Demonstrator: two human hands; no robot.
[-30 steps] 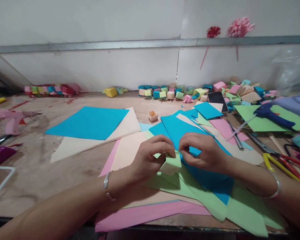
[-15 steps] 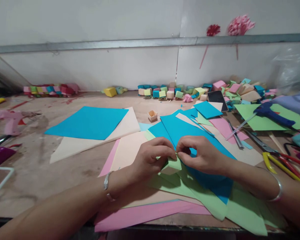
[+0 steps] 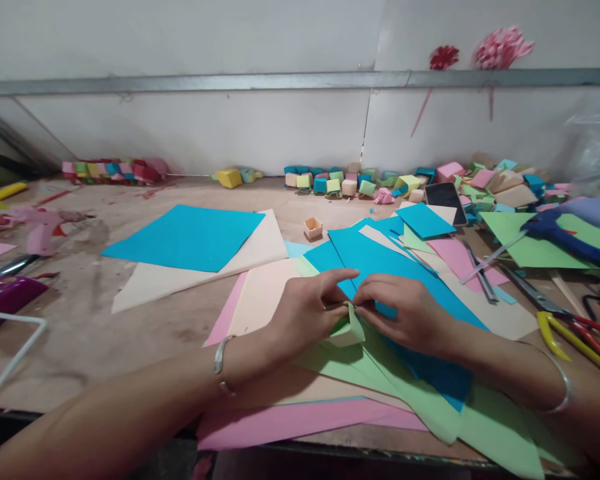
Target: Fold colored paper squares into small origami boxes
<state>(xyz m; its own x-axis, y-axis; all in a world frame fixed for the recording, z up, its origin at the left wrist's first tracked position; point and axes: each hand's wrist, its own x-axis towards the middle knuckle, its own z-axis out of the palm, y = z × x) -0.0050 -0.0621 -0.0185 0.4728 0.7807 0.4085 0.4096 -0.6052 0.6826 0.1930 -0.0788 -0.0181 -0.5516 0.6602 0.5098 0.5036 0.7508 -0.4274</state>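
One head-worn camera: sits above the near edge of the wooden surface [image 3: 80,327], close in, facing forward and down; view runs across it to the white wall [image 3: 180,40] and metal rail [image 3: 190,83] beyond.

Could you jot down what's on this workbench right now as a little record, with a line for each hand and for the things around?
Left hand: holds a light green paper box
Right hand: fingertips at the box's edge; grip unclear
Beneath the hands: overlapping blue, green, beige and pink sheets
Left of bench: pink glue gun
Right of bench: blue glue gun, yellow-handled tool
Beyond the hands: small open beige box
On the wall: metal rail, with red flower and pink flower
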